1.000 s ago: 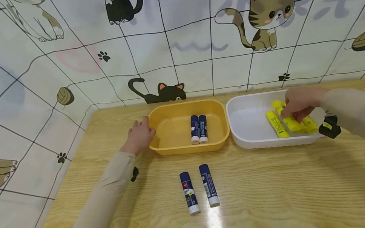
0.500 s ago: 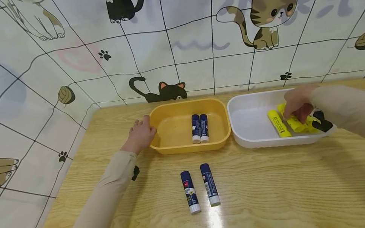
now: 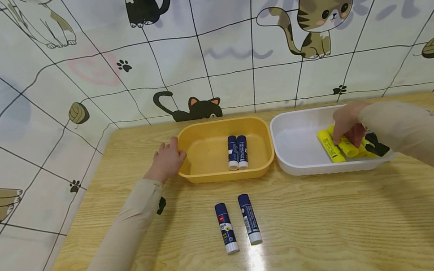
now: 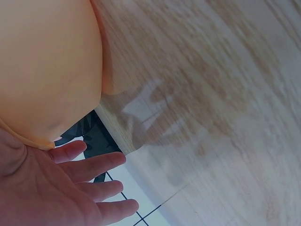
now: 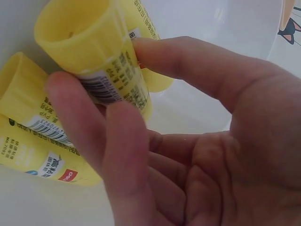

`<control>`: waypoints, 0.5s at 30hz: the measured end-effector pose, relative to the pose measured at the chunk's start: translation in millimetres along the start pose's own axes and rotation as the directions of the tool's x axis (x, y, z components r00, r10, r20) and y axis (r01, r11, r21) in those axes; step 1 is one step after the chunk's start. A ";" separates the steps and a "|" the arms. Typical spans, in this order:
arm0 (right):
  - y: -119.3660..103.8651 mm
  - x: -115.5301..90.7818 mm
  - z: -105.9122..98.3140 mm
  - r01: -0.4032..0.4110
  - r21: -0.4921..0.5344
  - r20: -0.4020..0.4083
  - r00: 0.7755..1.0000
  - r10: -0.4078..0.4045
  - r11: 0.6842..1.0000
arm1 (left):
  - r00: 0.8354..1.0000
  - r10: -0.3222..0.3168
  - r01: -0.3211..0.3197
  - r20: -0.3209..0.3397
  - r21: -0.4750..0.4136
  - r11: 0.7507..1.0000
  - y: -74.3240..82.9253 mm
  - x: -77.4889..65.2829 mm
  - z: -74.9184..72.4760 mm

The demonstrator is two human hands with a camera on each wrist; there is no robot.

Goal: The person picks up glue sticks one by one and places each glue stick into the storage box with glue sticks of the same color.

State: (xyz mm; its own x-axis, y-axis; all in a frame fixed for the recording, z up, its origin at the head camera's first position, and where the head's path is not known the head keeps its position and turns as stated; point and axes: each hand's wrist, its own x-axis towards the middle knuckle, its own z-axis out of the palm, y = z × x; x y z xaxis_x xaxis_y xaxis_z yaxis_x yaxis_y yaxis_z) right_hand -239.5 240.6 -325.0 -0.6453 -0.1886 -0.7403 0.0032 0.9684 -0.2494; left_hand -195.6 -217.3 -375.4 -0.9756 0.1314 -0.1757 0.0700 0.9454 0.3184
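Note:
In the head view my left hand (image 3: 165,161) touches the left rim of the yellow tray (image 3: 202,179). Its fingers lie extended and relaxed beside the tray wall (image 4: 51,61) in the left wrist view. Two blue glue sticks with white ends, one of them a glue stick (image 3: 232,152), lie side by side in that tray. Over the white tray (image 3: 298,170), my right hand (image 3: 348,123) pinches a yellow glue stick (image 5: 89,47) between thumb and fingers. Several other yellow glue sticks lie there, including a glue stick (image 3: 330,146) to its left; the hand partly hides some.
Two more blue glue sticks, a left one (image 3: 226,229) and a right one (image 3: 249,219), lie on the wooden table (image 3: 314,232) in front of the trays. A cat-print wall covering (image 3: 234,74) stands right behind the trays.
My right hand has shifted slightly, its wrist turning, and the yellow glue stick under its fingers has moved a little. My left hand has stayed at the yellow tray's rim.

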 end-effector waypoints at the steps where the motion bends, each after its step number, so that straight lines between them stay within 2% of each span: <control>1: -0.2 -0.3 0.3 -0.001 0.003 -0.002 1.000 0.001 1.000 | 1.000 -0.003 0.003 0.000 0.000 1.000 0.2 0.0 0.0; 4: -3.5 -4.6 2.3 -0.001 0.012 -0.016 1.000 0.002 1.000 | 1.000 -0.007 0.007 0.001 0.000 1.000 -0.4 0.5 0.4; 15: -4.9 -0.7 4.3 -0.011 0.002 -0.034 0.999 0.011 1.000 | 1.000 -0.018 0.018 0.008 -0.009 1.000 -2.3 1.4 1.2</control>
State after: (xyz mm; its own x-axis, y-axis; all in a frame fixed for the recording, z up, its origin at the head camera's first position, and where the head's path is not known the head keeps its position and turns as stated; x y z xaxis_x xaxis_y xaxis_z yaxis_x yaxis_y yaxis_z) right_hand -235.8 235.3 -326.0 -0.6710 -0.1721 -0.7212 0.0121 0.9700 -0.2428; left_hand -196.8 -218.9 -377.4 -0.9749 0.1169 -0.1892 0.0505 0.9448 0.3237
